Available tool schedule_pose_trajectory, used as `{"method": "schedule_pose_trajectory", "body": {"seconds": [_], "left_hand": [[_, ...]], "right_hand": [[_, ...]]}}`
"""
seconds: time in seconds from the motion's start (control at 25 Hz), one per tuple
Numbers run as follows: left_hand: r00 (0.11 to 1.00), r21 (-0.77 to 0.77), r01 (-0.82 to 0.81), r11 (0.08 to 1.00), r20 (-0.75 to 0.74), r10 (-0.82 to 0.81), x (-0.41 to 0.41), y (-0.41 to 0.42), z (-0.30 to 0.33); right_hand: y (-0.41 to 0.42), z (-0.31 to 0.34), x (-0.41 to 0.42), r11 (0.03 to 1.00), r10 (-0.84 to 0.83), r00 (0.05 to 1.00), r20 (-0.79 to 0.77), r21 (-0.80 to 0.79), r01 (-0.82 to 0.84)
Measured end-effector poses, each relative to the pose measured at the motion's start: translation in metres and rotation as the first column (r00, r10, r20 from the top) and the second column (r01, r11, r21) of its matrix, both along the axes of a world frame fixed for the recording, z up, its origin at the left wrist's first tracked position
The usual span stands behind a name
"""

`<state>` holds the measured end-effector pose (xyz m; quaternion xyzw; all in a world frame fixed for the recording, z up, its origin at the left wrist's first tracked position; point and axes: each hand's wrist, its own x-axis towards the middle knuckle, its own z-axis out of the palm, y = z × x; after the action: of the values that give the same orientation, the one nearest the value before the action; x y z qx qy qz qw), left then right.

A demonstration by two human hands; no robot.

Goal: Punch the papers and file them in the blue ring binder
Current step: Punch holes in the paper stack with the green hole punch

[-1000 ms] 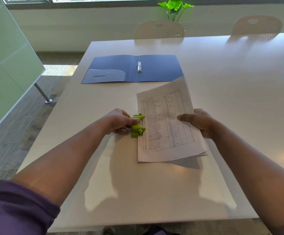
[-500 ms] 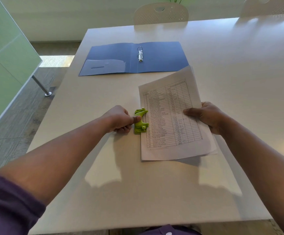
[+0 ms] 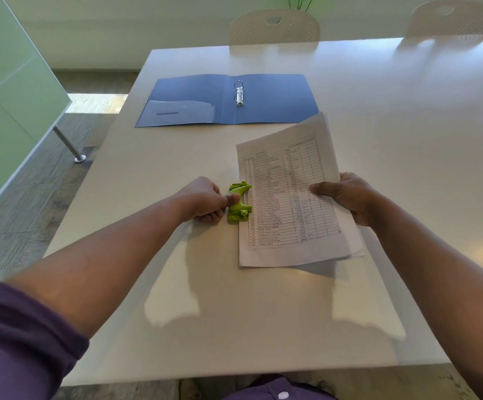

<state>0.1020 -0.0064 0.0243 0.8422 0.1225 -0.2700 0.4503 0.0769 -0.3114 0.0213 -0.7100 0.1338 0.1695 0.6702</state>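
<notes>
A thin stack of printed papers (image 3: 286, 197) with a table on the top sheet lies in the middle of the white table (image 3: 234, 313). My right hand (image 3: 347, 197) grips its right edge, thumb on top. The left edge of the stack sits in the slot of a small green hole punch (image 3: 239, 204). My left hand (image 3: 205, 200) holds the punch, thumb pressed on its lever. Farther back, the blue ring binder (image 3: 275, 102) lies open and flat, its metal rings (image 3: 239, 93) closed at the spine.
Two pale chairs (image 3: 275, 27) stand at the table's far side, with a green plant behind them. A glass partition (image 3: 9, 96) and a metal leg stand on the floor to the left. The table's near edge is just in front of my body.
The view has tilted down a little. The papers have slid slightly toward the punch. Both hands keep their grips.
</notes>
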Motion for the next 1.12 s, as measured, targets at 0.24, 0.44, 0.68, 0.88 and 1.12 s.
{"method": "schedule_pose_trajectory", "body": {"seconds": [0.24,0.44,0.68,0.88,1.12], "left_hand": [[1.000,-0.049,-0.018,0.999,0.022,0.019,-0.007,0.003,0.004],[0.998,-0.090,-0.037,0.995,0.038,0.041,-0.012,0.002,0.004],[0.992,-0.050,-0.044,0.998,0.116,0.050,-0.014,0.000,-0.006],[0.981,0.089,-0.045,0.995,0.190,0.027,-0.016,-0.001,-0.009],[0.975,0.161,-0.053,0.986,0.220,0.016,-0.019,-0.005,-0.007]], "right_hand": [[0.002,0.004,-0.004,1.000,-0.004,1.000,0.003,-0.003,0.004],[0.001,0.005,-0.006,1.000,0.001,1.000,0.010,-0.020,-0.001],[0.002,0.002,-0.006,1.000,-0.006,1.000,0.010,-0.021,0.006],[0.003,0.003,-0.007,1.000,-0.010,1.000,0.014,-0.017,0.010],[-0.003,0.005,-0.011,0.999,-0.028,0.999,0.016,-0.023,0.028]]}}
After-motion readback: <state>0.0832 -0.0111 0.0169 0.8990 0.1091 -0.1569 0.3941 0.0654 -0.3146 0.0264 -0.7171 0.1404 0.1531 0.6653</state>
